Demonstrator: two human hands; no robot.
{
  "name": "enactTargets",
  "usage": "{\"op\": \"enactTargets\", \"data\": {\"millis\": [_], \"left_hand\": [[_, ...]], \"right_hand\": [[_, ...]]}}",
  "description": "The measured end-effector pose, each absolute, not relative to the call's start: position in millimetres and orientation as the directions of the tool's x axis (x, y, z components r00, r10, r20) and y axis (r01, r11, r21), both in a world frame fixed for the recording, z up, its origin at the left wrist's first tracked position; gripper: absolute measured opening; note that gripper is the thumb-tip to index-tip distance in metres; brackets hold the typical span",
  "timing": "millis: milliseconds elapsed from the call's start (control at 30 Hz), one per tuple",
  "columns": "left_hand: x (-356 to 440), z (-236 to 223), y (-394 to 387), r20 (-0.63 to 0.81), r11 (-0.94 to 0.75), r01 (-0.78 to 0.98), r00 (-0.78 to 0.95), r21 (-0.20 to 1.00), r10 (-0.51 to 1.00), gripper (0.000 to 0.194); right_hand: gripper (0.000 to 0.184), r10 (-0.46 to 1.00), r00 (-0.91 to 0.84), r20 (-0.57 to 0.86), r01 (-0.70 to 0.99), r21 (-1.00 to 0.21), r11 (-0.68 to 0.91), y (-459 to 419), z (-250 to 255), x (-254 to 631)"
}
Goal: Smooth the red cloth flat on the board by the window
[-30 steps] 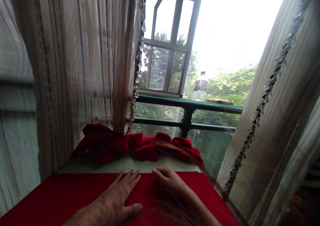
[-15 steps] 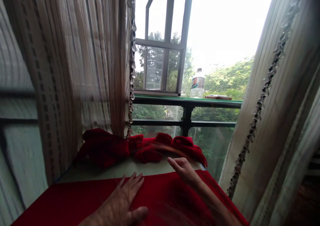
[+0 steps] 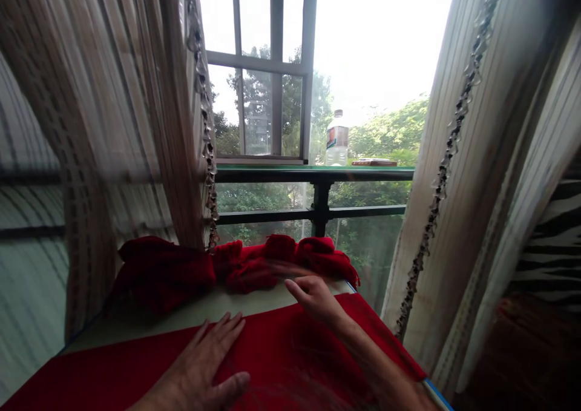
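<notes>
A smooth red cloth covers the near part of the pale table. My left hand lies flat on it near its far edge, fingers stretched and thumb out to the side. My right hand is curled closed just above the cloth's far edge, thumb pointing left. A blurred reddish-brown streak runs from its far side towards the left; what it grips cannot be made out. Beyond both hands lie bunched red cloths with fringed ends along the far side of the table.
Striped sheer curtains with a beaded trim hang at left and right. Behind the table runs a dark railing with glass below. A plastic bottle and a flat brown item stand on the ledge by the open window.
The view has turned to the right, so window, bottle and table sit further left. My left hand stays flat on the red cloth; my right hand stays closed near the cloth's far edge.
</notes>
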State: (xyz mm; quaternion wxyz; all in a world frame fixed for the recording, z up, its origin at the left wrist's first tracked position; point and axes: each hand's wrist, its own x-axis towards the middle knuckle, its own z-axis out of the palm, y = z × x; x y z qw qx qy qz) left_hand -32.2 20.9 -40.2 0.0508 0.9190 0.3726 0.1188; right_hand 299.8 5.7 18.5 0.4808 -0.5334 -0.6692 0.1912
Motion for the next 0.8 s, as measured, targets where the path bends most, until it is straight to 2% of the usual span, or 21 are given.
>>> {"op": "enactTargets", "data": {"millis": [233, 433, 633, 800], "left_hand": [[-27, -24, 15, 0.07, -0.687, 0.678, 0.697, 0.261, 0.714, 0.088], [0, 28, 7, 0.037, -0.651, 0.718, 0.665, 0.246, 0.746, 0.077], [52, 64, 9, 0.122, -0.714, 0.641, 0.714, 0.282, 0.69, 0.047], [79, 50, 1, 0.182, -0.76, 0.574, 0.748, 0.306, 0.638, 0.047]], "right_hand": [[0.066, 0.887, 0.025, 0.461, 0.555, -0.744, 0.371, 6, 17, 301], [0.069, 0.876, 0.044, 0.481, 0.562, -0.737, 0.376, 9, 14, 306], [0.069, 0.874, 0.037, 0.484, 0.571, -0.728, 0.379, 13, 8, 313], [0.068, 0.871, 0.029, 0.491, 0.587, -0.714, 0.383, 13, 9, 313]]}}
